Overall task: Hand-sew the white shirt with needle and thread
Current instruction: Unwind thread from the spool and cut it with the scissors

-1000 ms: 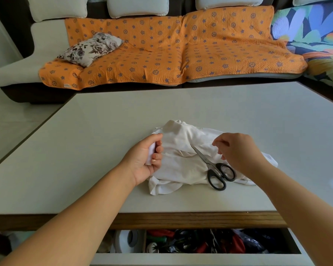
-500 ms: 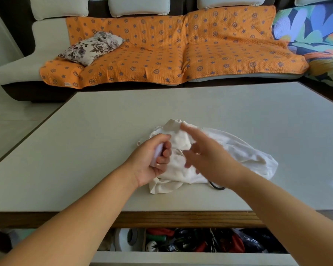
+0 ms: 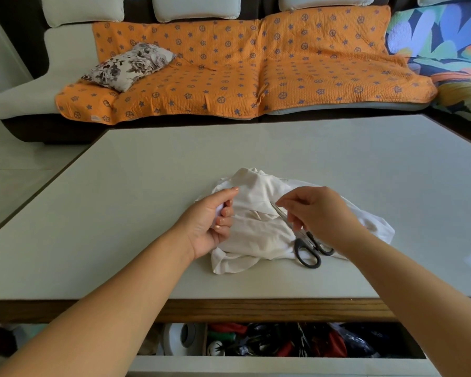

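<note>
The white shirt (image 3: pixel 259 229) lies crumpled on the pale table (image 3: pixel 120 219), near its front edge. My left hand (image 3: pixel 211 221) rests at the shirt's left side, curled around a small white object (image 3: pixel 219 210) that looks like a thread spool. My right hand (image 3: pixel 314 210) hovers over the shirt's right half with thumb and fingertips pinched together. Any thread or needle between them is too fine to see. Black-handled scissors (image 3: pixel 306 247) lie on the shirt, partly under my right hand, blades pointing up-left.
Below the table's wooden front edge (image 3: pixel 256 308), an open drawer (image 3: pixel 269 341) holds several tools and a white tape roll (image 3: pixel 181 338). An orange-covered sofa (image 3: pixel 242 69) with a floral cushion (image 3: pixel 129 65) stands behind the table.
My right hand reached left to my left hand, then drew back to the right with its fingers pinched, uncovering the scissors. My left hand stayed put.
</note>
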`<move>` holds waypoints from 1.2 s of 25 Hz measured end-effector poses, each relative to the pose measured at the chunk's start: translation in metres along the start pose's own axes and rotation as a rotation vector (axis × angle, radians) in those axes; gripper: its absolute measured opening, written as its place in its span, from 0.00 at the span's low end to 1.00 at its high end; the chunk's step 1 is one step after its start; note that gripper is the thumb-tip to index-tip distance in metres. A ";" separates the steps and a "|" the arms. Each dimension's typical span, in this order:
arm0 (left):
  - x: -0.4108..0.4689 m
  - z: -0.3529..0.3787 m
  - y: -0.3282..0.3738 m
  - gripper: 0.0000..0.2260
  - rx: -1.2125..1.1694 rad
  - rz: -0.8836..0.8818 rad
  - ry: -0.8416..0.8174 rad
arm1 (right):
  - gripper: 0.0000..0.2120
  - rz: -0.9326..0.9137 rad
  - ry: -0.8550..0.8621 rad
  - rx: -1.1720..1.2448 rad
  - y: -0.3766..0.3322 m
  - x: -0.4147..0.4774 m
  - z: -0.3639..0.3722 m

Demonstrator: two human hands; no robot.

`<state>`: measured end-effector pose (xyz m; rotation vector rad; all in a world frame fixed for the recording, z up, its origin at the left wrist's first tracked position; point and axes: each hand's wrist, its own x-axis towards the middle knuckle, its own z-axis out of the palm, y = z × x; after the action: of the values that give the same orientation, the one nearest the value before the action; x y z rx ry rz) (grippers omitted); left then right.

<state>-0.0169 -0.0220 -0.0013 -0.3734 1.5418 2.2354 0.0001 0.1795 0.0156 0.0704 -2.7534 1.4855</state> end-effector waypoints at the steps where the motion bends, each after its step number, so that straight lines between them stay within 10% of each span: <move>1: 0.001 -0.001 0.000 0.15 0.001 0.002 0.013 | 0.08 0.006 0.016 -0.009 0.002 0.002 -0.004; 10: 0.001 -0.012 0.005 0.16 -0.017 0.031 0.098 | 0.09 0.046 0.057 -0.060 0.019 0.014 -0.019; 16: -0.002 -0.009 0.002 0.13 0.032 0.029 0.124 | 0.11 -0.132 0.228 -0.501 0.009 0.003 -0.019; 21: -0.004 -0.005 0.003 0.05 -0.080 0.060 0.120 | 0.12 0.077 -0.171 -0.898 0.021 -0.028 -0.020; 30: -0.003 0.001 0.001 0.06 -0.199 0.121 0.101 | 0.15 0.108 -0.199 -0.951 0.036 -0.044 -0.020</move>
<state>-0.0146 -0.0219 0.0007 -0.4685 1.4285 2.5089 0.0424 0.2174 -0.0046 0.0564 -3.3273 0.0506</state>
